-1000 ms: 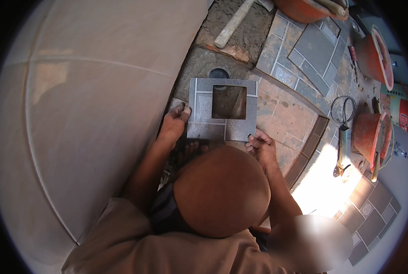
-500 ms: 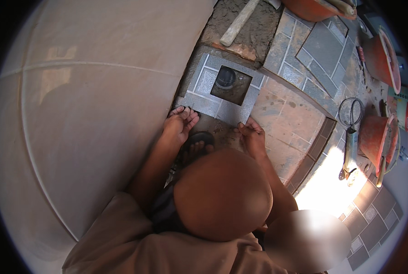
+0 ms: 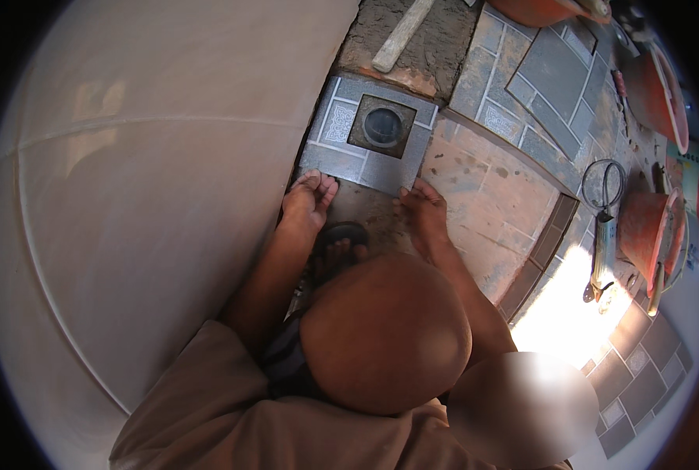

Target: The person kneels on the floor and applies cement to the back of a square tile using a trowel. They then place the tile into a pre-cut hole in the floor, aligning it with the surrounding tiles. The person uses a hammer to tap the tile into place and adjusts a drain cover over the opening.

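Note:
A grey patterned floor tile (image 3: 341, 160) with a square cutout lies against the tiled wall at left. Inside the cutout shows a round dark drain pipe (image 3: 382, 127), roughly centred. My left hand (image 3: 312, 196) pinches the tile's near left corner, beside the wall. At the near right corner, my right hand (image 3: 425, 210) grips the edge between thumb and fingers. Under the tile's near edge there is bare, rough, brown ground (image 3: 361, 200). How the tile rests underneath is hidden.
A wooden-handled tool (image 3: 402, 35) lies on wet mortar (image 3: 451, 39) beyond the tile. Loose cut tiles (image 3: 553, 82) sit on the raised floor at right. Red-orange buckets (image 3: 651, 98) and a corded power tool (image 3: 604, 243) stand farther right. My sandalled foot (image 3: 341, 239) is close behind the tile.
The tile has shifted away from me and slightly left, both hands moving with it. The drain pipe, earlier near the cutout's upper left, now sits about mid-cutout.

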Tool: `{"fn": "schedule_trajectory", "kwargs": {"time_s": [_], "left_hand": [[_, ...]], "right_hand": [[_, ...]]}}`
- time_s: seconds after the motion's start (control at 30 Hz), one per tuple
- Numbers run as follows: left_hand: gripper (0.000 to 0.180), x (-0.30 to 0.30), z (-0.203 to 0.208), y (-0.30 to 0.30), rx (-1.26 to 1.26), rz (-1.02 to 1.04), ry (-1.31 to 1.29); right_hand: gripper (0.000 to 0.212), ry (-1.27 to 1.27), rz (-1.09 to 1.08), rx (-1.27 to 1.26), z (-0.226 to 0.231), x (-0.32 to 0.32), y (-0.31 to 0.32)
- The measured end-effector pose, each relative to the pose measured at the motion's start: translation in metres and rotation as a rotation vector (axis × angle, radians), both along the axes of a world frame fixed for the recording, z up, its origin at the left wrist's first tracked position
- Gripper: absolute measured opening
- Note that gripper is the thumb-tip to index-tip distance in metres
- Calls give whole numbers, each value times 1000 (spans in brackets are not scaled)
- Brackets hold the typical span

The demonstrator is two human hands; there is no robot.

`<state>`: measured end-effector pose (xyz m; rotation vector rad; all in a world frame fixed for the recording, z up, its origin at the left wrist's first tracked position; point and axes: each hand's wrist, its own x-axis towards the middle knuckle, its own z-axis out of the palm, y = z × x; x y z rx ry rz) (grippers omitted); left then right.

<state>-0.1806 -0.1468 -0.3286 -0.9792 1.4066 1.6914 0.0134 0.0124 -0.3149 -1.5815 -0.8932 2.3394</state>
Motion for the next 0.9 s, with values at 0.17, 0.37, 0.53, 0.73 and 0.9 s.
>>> {"fn": "schedule_trajectory", "kwargs": {"time_s": [0.17, 0.37, 0.53, 0.73, 0.9], "left_hand": [[12, 0, -6, 3, -21, 29, -13], [15, -2, -9, 2, -25, 38, -5], [22, -1, -5, 6, -47, 21, 13], [24, -2, 2, 9, -67, 35, 5], [25, -2, 8, 15, -53, -5, 27]], "right_hand": [[27, -16, 21, 26, -2, -1, 1], [24, -57, -12, 21, -7, -8, -1], [22, -14, -1, 40, -10, -3, -3], [21, -167, 63, 119, -6, -13, 0], [15, -337, 183, 287, -15, -16, 7]]}}
